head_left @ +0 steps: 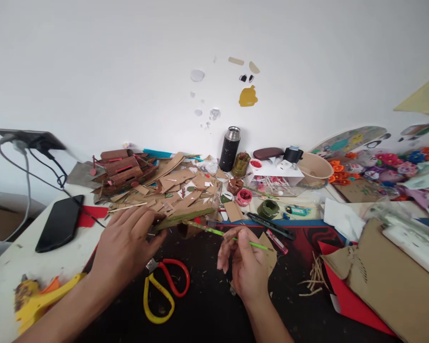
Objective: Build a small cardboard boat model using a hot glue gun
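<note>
My left hand (130, 240) is closed on one end of a long cardboard strip (188, 216) coloured olive green. Between the fingers of my right hand (246, 262) is a paintbrush (218, 232) with a bright green handle; its bristle end points left and meets or nearly meets the strip's lower side. Behind the brush sits a brown round piece (189, 230), partly hidden. Scissors (164, 290) with one red and one yellow handle lie below my left hand. An open jar of dark green paint (268, 209) stands beyond my right hand.
Cardboard scraps (186, 183) are heaped at the back beside a brown model (123, 169). A black flask (230, 148) stands near the wall. A phone (60, 223) and a yellow glue gun (39, 300) lie left; a cardboard sheet (396, 281) and a utility knife (271, 226) lie right.
</note>
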A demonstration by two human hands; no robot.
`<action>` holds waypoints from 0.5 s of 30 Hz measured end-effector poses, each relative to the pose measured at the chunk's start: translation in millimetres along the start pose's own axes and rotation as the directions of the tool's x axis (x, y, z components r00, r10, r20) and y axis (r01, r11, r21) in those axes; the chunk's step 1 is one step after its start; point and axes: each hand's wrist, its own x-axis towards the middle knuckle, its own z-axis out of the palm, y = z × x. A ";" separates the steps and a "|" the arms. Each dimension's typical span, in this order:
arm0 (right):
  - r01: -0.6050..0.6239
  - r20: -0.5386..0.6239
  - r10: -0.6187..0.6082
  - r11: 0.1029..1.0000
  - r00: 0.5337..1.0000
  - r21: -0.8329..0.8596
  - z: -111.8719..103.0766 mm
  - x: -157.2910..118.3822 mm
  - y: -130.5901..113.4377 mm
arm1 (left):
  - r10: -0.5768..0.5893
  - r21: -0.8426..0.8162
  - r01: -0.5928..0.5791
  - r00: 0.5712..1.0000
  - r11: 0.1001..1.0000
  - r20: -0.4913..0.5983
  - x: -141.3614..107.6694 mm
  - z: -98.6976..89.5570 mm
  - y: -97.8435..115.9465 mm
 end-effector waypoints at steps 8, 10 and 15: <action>-0.039 0.088 0.039 0.999 0.995 -0.010 9.5 -0.1 1.9 | 0.020 0.011 -0.020 1.000 1.000 0.020 0.3 -3.1 4.2; -0.039 0.058 0.039 0.999 0.998 -0.010 7.4 0.9 3.5 | 0.012 0.003 -0.012 1.000 1.000 0.022 0.5 -6.7 3.5; -0.028 -0.016 0.028 1.000 0.999 -0.007 -4.6 -0.1 2.2 | -0.025 -0.051 0.023 0.999 0.998 -0.033 -3.4 -6.7 -10.9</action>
